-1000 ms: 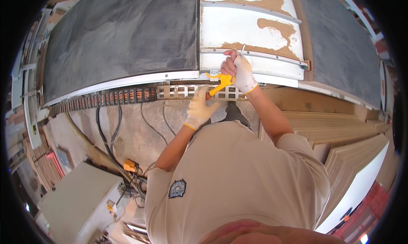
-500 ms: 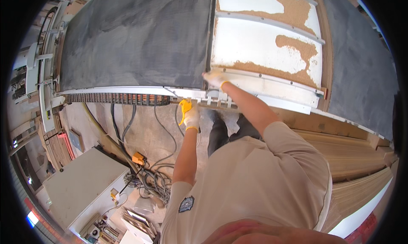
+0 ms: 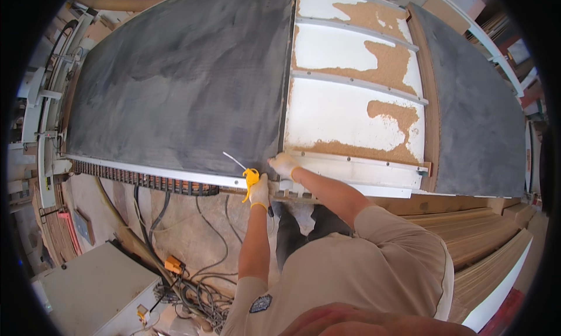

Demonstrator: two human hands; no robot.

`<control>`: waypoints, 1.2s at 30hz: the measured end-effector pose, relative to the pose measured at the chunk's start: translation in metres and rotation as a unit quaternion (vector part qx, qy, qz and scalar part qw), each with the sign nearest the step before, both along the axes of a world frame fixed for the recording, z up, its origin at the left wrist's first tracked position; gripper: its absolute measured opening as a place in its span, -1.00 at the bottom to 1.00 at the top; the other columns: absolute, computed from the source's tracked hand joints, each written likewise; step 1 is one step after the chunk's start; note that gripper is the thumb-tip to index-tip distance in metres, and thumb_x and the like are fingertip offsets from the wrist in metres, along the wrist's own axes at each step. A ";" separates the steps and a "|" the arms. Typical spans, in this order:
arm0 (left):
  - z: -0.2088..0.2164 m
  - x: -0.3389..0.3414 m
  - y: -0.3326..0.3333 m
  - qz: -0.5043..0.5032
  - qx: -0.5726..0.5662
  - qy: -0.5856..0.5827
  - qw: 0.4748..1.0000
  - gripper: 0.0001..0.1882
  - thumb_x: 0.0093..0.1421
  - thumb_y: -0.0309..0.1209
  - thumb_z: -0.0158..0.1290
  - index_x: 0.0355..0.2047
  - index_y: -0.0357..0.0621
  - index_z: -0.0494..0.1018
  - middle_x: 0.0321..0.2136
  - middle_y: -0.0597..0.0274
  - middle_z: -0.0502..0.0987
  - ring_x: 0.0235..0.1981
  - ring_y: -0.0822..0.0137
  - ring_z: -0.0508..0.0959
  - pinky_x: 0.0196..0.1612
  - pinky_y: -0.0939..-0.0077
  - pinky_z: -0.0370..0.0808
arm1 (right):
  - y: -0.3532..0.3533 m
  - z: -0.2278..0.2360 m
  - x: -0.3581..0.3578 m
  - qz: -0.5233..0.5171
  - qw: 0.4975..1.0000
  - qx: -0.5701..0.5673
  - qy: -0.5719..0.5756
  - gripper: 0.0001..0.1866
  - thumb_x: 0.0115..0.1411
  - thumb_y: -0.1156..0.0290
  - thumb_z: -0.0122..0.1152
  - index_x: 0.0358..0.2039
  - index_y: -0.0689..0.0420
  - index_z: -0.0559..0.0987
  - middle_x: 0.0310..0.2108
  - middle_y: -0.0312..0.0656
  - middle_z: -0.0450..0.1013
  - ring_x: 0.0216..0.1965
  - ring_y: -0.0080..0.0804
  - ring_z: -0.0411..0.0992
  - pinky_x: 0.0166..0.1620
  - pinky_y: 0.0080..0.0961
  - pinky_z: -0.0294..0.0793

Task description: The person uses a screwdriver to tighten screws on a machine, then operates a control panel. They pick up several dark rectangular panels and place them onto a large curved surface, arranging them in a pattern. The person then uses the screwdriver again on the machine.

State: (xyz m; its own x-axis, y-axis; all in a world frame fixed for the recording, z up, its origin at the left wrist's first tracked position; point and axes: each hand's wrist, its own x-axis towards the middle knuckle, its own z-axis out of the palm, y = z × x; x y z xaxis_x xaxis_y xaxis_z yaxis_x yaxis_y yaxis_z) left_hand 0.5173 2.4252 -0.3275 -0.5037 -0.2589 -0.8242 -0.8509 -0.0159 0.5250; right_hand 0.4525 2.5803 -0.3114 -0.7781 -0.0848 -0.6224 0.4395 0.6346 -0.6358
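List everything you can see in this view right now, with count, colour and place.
Blow gun: one, yellow, in the left grip
Large dark panel: one, dark grey, upper left
White section: one, white with brown patches, between the dark panels
Rails: several, grey, across the white section
Smaller dark panel: one, dark grey, right
Cable chain: one, black and orange, along the large panel's near edge
Boards: stacked, brown, lower right
Cables: several, mostly dark, lower left
Cabinet: one, grey, lower left
Shirt: one, beige, lower centre
Left grip: one, whitish glove, around the blow gun
Right grip: one, whitish glove, by the large panel's right edge
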 end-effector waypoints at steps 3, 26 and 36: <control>-0.018 -0.008 0.004 -0.008 -0.029 -0.034 0.999 -0.62 0.30 -0.04 0.16 -0.46 -0.08 0.50 -0.65 0.32 0.46 -0.71 0.37 0.42 -0.62 0.42 0.31 | -0.001 0.003 0.002 -0.014 1.000 0.000 -0.011 -0.39 0.37 -0.07 0.08 -0.16 0.34 0.69 -0.10 0.30 0.58 0.02 0.21 0.55 0.07 -0.04 0.50; 0.012 -0.010 0.023 0.148 -0.004 -0.080 0.986 -0.64 0.29 -0.13 0.25 -0.52 -0.03 0.43 -0.73 0.41 0.35 -0.82 0.48 0.24 -0.74 0.55 0.13 | 0.001 -0.007 0.001 0.025 1.000 0.002 -0.017 -0.37 0.40 -0.05 -0.01 -0.37 0.34 0.66 -0.28 0.28 0.58 -0.15 0.29 0.54 -0.05 0.08 0.50; 0.029 -0.023 0.009 0.027 0.062 -0.080 0.995 -0.63 0.43 -0.07 0.08 -0.41 -0.07 0.49 -0.66 0.24 0.52 -0.74 0.27 0.46 -0.67 0.42 0.23 | 0.008 -0.007 0.000 -0.026 0.996 -0.080 -0.006 -0.34 0.33 -0.11 0.11 -0.27 0.40 0.69 -0.22 0.35 0.58 -0.10 0.26 0.57 -0.02 0.02 0.52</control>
State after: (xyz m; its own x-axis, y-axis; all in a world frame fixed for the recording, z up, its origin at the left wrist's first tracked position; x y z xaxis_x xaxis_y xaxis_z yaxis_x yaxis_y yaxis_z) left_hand 0.4939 2.4343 -0.2984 -0.3512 -0.1744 -0.9199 -0.9197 -0.1198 0.3738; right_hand 0.4521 2.5878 -0.3189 -0.7767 -0.1439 -0.6132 0.4771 0.5011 -0.7220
